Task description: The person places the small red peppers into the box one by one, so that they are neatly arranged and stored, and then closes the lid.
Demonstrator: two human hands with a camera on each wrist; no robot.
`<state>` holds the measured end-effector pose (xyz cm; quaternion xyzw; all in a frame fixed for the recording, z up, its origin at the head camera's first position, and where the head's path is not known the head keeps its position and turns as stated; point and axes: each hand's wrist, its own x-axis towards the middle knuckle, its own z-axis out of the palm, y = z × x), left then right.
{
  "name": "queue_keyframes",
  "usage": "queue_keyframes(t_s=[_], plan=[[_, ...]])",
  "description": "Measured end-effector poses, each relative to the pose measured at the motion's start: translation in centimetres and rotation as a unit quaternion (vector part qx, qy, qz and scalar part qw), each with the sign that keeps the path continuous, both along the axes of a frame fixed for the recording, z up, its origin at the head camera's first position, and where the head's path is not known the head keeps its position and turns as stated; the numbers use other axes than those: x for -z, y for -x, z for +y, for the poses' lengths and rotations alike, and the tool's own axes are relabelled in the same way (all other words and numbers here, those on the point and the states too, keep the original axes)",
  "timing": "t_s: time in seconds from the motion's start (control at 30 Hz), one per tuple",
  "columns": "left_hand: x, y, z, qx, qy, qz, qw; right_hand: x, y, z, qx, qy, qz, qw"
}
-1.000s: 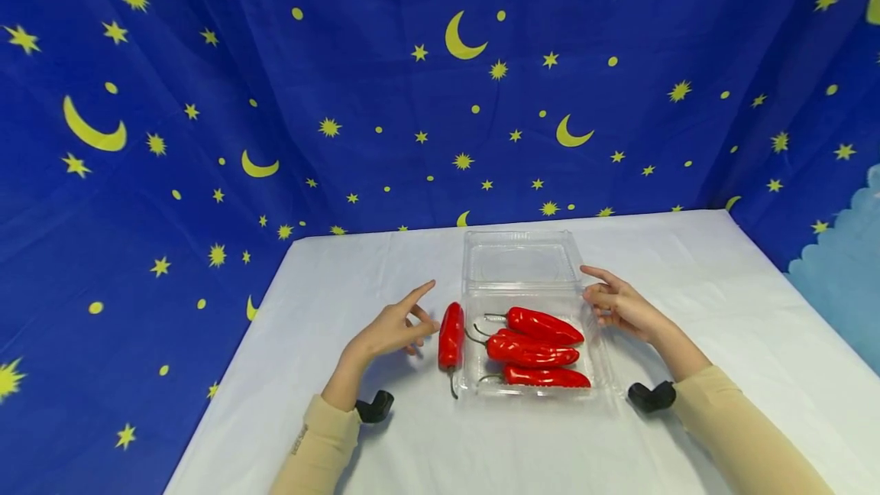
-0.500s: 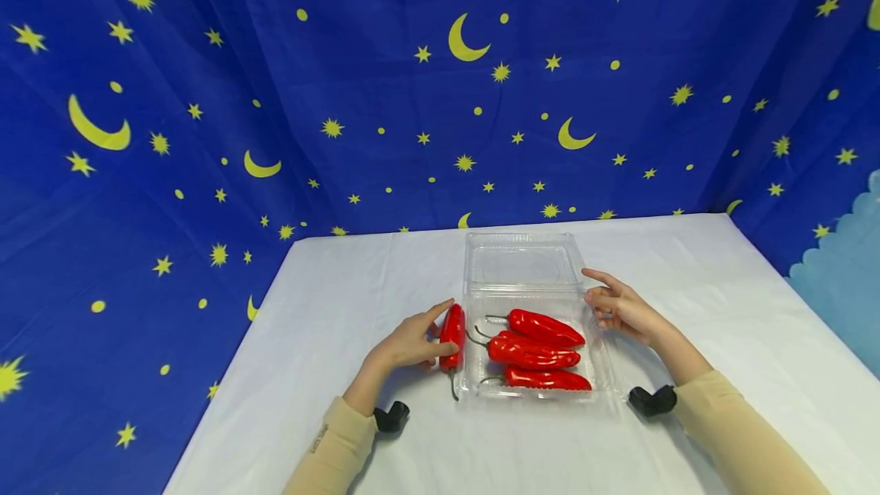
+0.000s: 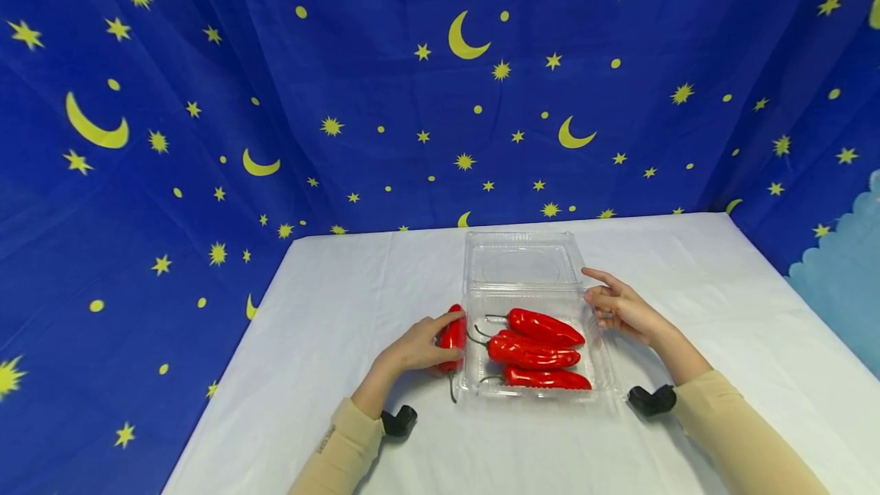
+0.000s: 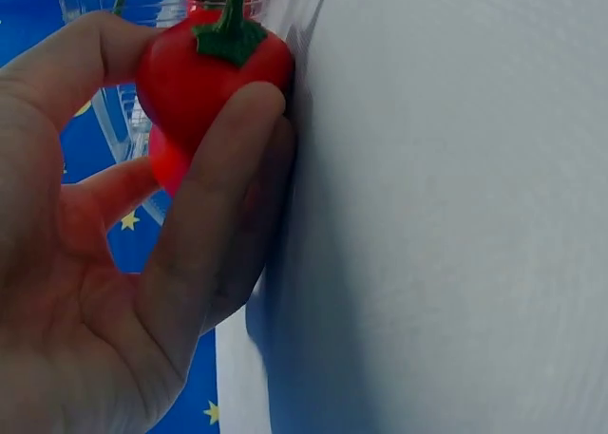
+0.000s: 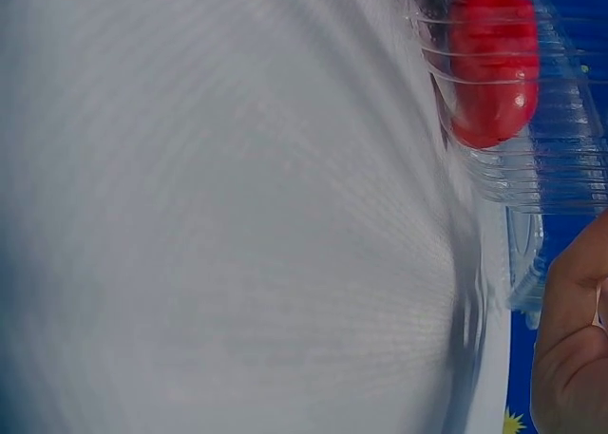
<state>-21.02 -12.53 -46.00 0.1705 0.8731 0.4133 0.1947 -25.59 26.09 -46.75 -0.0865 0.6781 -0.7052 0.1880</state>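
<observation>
At the left side of a clear plastic clamshell container, my left hand grips a red pepper between thumb and fingers. The pepper's dark green stem points toward me. Seen from the left wrist, the fingers wrap the pepper close over the white cloth. Several more red peppers lie crosswise in the container, stems to the left. On the opposite side, my right hand pinches the container's right rim, with the index finger extended. In the right wrist view, part of the right hand shows beside the ribbed plastic wall.
The container's lid lies folded back behind it. White cloth covers the table. A blue curtain with yellow moons and stars hangs at the back and sides. A black wrist camera is worn on each wrist.
My left hand has moved right and closed its fingers round the lone pepper beside the container. My right hand has stayed at the container's rim.
</observation>
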Motion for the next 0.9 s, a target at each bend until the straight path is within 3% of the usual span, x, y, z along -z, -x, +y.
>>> queue_keyframes(t_s=[0.17,0.4,0.63,0.73,0.9], plan=[[0.2,0.0,-0.5,-0.009,-0.022,-0.013,0.9996,0.0,-0.1,0.0,-0.002,-0.004,0.001,1.000],[-0.2,0.1,-1.7,-0.030,-0.093,-0.010,0.9951,-0.1,-0.1,0.0,0.000,-0.008,0.005,1.000],[-1.3,0.5,-3.1,-0.044,-0.090,-0.004,0.9949,0.0,-0.1,0.0,0.009,-0.015,-0.005,1.000],[-2.1,0.9,-3.8,-0.045,-0.132,-0.027,0.9898,0.0,-0.1,0.0,0.008,-0.016,-0.007,1.000],[-4.1,1.3,-4.8,-0.026,-0.227,-0.059,0.9718,-0.1,0.0,0.1,0.007,-0.013,-0.010,1.000]])
